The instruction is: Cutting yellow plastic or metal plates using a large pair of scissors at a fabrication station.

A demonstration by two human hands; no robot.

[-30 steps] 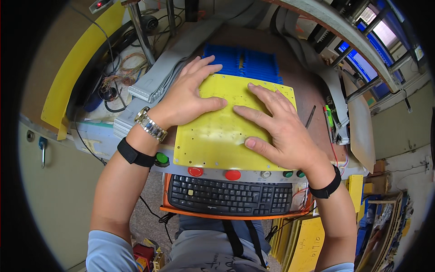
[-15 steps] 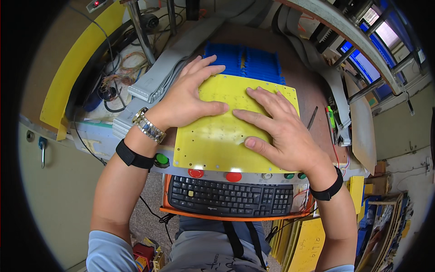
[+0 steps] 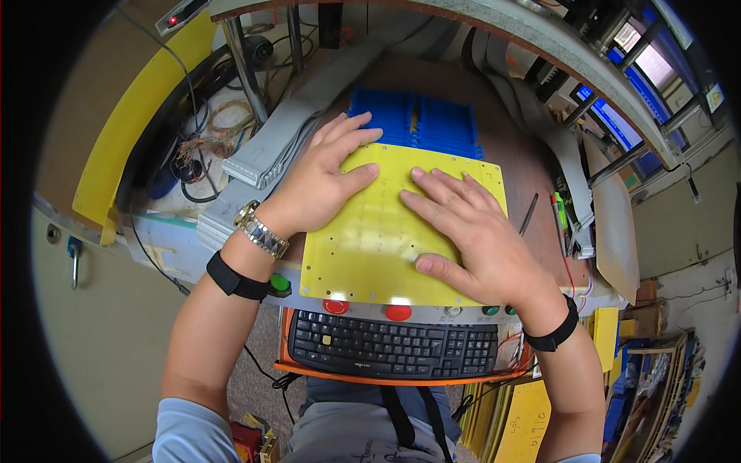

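Note:
A yellow perforated board [image 3: 363,270] lies flat across the bench, with small holes along its edges. My left hand [image 3: 324,181] rests over its upper left part, fingers stretched out and thumb spread onto the surface. On the right half of the board lies my right hand [image 3: 482,239], palm down, its fingers extended and its thumb apart. Neither hand grips anything. Just beyond the board's far edge sit blue ribbed strips [image 3: 382,112], partly covered by my left fingertips.
Grey ribbon cables [image 3: 270,150] run along the left. A press frame [image 3: 610,69] arches overhead. Red push buttons [image 3: 398,312] line the bench front, above a black keyboard [image 3: 386,343] on an orange tray. A dark pointed tool [image 3: 529,214] and a green pen [image 3: 561,212] lie at right.
The whole view has shifted, so board and hands sit slightly lower. My left thumb has drawn back toward its fingers, and my right index finger is nearer its neighbours.

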